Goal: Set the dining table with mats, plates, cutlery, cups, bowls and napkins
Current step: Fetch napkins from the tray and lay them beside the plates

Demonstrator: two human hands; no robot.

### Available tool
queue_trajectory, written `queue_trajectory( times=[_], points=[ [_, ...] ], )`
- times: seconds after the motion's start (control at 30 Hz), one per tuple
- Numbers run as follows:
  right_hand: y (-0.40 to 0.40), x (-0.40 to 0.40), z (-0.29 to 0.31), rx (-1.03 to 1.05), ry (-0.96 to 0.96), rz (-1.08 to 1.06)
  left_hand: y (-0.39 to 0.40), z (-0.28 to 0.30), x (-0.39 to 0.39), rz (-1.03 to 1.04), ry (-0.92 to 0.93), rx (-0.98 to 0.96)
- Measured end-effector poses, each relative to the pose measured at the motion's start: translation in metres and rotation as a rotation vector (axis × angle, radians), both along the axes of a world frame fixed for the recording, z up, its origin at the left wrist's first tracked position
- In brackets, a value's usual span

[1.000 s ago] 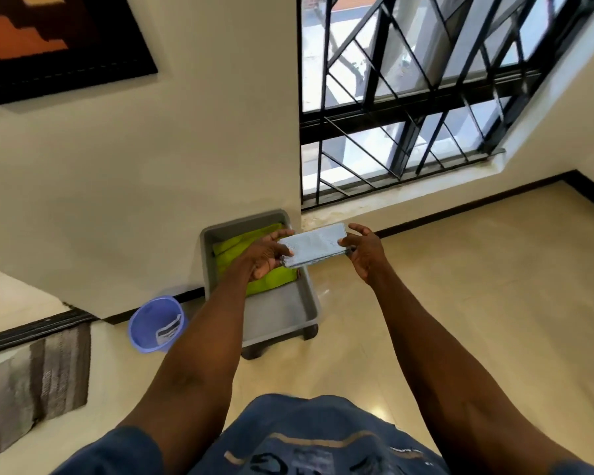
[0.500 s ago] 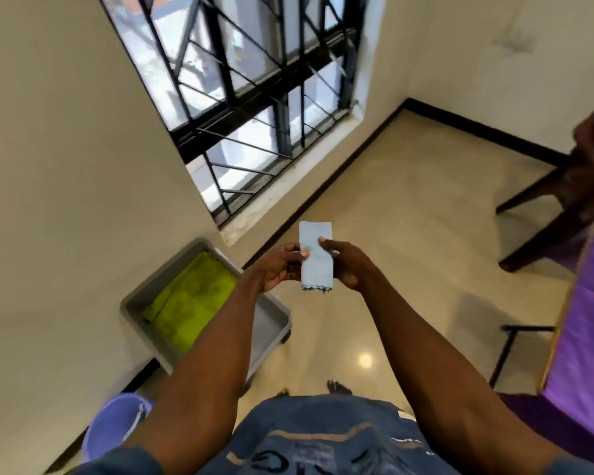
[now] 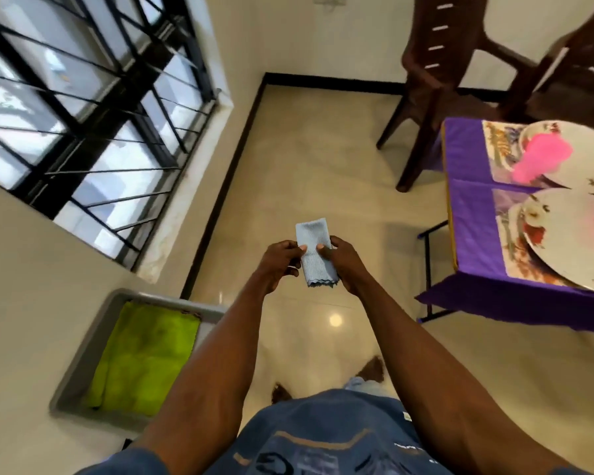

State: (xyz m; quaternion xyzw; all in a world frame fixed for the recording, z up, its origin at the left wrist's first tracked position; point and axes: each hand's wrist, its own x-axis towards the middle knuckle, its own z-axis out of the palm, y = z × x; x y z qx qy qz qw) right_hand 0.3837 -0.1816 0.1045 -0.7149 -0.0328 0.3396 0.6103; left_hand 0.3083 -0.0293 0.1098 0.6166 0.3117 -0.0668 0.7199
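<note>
Tiled floor (image 3: 288, 173) by a barred window (image 3: 83, 97), person standing with a folded napkin (image 3: 316, 255) held over it.

Off to the right, a table (image 3: 474, 234) under purple cloth carries two plates (image 3: 570, 241) with pink napkins (image 3: 542, 159), and brown chairs (image 3: 436, 80) stand behind it. Against the wall at lower left sits a grey bin (image 3: 83, 358) with a green cloth (image 3: 144, 358) inside. Between them, the left hand (image 3: 280, 262) and right hand (image 3: 343, 262) pinch the blue-grey napkin by its sides, thumbs on top, well apart from the table.
</note>
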Motion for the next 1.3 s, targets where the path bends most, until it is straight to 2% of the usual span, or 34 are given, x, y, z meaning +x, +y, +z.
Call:
queue_trajectory(
  times=[0.23, 0.5, 0.73, 0.93, 1.13, 1.3],
  points=[
    [-0.092, 0.04, -0.001, -0.027, -0.035, -0.36, -0.102, 0.003, 0.084, -0.131, -0.042, 0.101],
    [-0.272, 0.11, 0.008, -0.03, -0.062, -0.683, -0.268, 0.006, 0.191, -0.229, -0.087, 0.208],
    [-0.44, 0.122, 0.013, -0.036, -0.063, -0.941, -0.445, 0.002, 0.251, -0.554, -0.188, 0.414],
    [-0.558, 0.123, 0.015, -0.071, -0.044, -1.19, -0.578, 0.002, 0.276, -0.856, -0.247, 0.472],
    [-0.665, 0.136, -0.001, -0.16, -0.041, -1.357, -0.699, -0.015, 0.307, -0.95, -0.268, 0.503],
    [-0.76, 0.178, -0.002, -0.163, -0.018, -1.398, -0.804, -0.017, 0.355, -0.993, -0.298, 0.474]
  ],
)
